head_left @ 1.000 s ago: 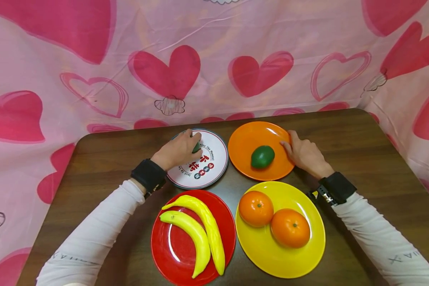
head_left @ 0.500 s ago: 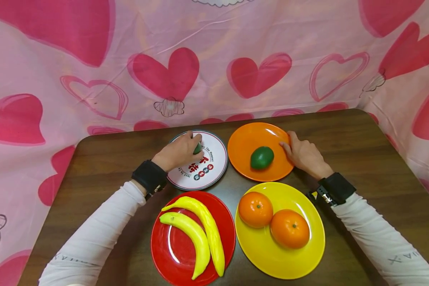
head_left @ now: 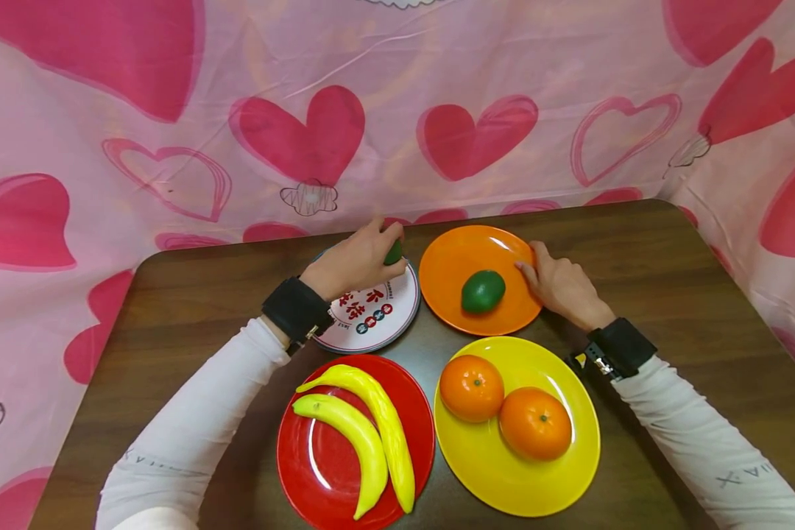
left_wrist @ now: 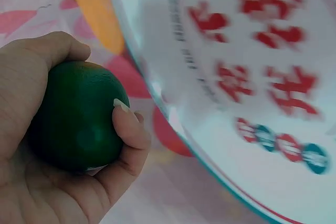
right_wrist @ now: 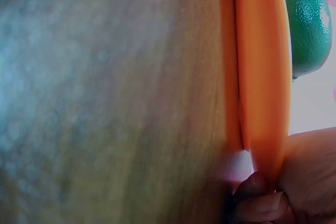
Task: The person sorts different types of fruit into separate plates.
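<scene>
My left hand holds a green lime above the white plate, near its far right side. The left wrist view shows the fingers and thumb curled round this lime, beside the plate's printed red characters. At the orange plate, my right hand grips the right rim, thumb on top. In the right wrist view, curled fingers show at the orange rim. A second lime lies on the orange plate.
Nearer the body, a red plate carries two bananas. To its right a yellow plate bears two oranges. The wooden table ends at a pink curtain with hearts.
My left hand has lifted the lime from over the white plate's middle and moved right and away from me, towards the orange plate. The right hand keeps its grip on the rim.
</scene>
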A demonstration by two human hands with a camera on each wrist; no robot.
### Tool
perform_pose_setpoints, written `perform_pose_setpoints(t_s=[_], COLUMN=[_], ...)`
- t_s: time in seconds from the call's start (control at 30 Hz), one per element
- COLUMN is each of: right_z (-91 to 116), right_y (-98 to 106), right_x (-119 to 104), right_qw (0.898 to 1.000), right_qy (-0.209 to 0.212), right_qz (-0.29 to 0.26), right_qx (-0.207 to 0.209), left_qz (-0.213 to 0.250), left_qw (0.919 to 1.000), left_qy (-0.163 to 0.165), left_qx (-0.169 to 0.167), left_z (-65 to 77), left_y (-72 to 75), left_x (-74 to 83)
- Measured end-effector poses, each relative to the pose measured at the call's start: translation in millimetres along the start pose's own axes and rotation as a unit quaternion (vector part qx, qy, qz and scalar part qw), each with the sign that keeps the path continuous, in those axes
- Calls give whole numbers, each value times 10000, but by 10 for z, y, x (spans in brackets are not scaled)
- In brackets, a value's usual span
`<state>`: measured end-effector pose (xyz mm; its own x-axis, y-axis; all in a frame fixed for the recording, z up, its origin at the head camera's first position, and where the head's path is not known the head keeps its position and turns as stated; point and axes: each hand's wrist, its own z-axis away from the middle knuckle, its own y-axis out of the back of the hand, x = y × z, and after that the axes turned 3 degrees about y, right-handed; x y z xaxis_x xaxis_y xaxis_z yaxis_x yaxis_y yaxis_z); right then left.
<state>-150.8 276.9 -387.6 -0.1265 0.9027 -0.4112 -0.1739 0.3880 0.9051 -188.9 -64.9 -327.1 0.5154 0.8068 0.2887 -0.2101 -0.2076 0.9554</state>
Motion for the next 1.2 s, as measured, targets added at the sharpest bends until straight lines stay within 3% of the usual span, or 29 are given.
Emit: perform_pose_setpoints(t_s=[0.27, 0.67, 1.0, 1.2], right_z=[1, 11, -19, -13], right_y=[-1, -6, -22, -29], right_x=[-3, -37, -38, -18], right_qw=[9999, 9997, 9997, 9997], right_qy=[-60, -214, -94, -135], right_qz=[-85, 45, 210, 213], right_qx=[-16, -84, 51, 55], left_qz=[70, 188, 237, 239], left_qw=[9997, 9977, 9956, 9925], left_qy=[-128, -487, -428, -627], left_qx=[-190, -431, -804, -1025], left_z=[-229, -565, -733, -801], left_y=[79, -98, -283, -354], left_x=[314, 635, 785, 837])
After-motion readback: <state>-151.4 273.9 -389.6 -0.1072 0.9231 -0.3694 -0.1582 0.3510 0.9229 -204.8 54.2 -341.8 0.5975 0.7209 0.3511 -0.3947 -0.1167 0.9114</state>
